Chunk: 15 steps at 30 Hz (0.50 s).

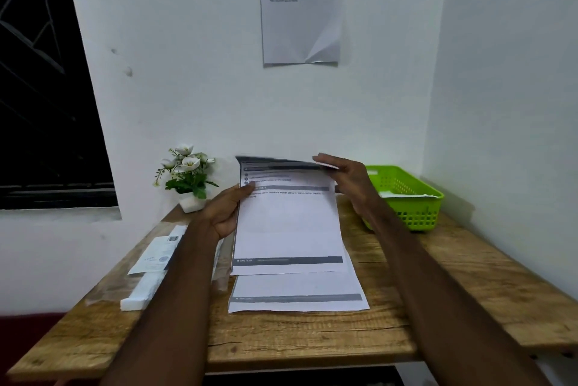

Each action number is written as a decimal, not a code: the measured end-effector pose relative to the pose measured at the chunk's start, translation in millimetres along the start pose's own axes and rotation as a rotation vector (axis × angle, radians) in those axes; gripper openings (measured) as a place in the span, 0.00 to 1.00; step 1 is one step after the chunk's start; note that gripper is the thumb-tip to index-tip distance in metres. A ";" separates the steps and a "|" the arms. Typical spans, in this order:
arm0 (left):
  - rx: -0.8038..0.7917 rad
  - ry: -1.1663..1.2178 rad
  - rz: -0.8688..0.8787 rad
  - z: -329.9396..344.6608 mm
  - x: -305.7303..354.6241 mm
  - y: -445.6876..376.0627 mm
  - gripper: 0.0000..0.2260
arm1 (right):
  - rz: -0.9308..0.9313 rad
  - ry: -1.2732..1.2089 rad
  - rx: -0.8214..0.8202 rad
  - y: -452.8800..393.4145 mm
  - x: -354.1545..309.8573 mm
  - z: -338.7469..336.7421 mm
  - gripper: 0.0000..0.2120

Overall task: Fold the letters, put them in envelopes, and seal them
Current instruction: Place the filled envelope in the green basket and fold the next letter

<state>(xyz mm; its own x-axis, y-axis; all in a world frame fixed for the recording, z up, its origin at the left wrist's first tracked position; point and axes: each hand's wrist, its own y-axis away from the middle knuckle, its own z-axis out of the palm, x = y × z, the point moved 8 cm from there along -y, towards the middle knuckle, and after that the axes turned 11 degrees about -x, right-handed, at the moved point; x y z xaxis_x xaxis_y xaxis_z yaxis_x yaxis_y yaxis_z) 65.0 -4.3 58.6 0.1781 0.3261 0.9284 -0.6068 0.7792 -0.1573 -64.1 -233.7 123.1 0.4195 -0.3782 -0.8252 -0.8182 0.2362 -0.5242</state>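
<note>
A printed letter (287, 223) is lifted off the wooden table, its top edge curling over toward me. My left hand (228, 210) grips its left edge, thumb on the printed side. My right hand (344, 179) holds the top right corner, fingers pinching the curled edge. A second printed sheet (297, 295) lies flat on the table below it. A stack of white envelopes (147, 285) lies at the left of the table under a clear wrapper, with a labelled white envelope (156, 255) on top.
A green plastic basket (413, 198) with white paper inside stands at the back right. A small pot of white flowers (187, 179) is at the back left. A printed notice (300, 4) hangs on the wall. A dark window is at far left.
</note>
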 end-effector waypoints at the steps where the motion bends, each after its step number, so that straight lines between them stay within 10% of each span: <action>1: 0.003 0.016 0.016 -0.7 1.3 0.0 0.12 | -0.036 0.086 -0.017 -0.8 -2.2 1.3 0.17; 7: 0.018 0.056 0.043 -0.9 4.6 0.6 0.12 | -0.130 0.290 -0.031 -1.8 -5.7 9.6 0.33; 15: 0.024 -0.004 0.021 2.7 6.2 1.9 0.12 | -0.096 0.276 0.016 2.9 5.1 9.3 0.27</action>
<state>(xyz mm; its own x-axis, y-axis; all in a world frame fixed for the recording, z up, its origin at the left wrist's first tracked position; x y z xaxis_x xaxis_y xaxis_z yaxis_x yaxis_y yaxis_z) 62.8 -2.3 65.0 0.1625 0.3403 0.9262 -0.6284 0.7594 -0.1687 -60.6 -226.6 115.4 0.3698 -0.6282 -0.6845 -0.7726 0.2012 -0.6021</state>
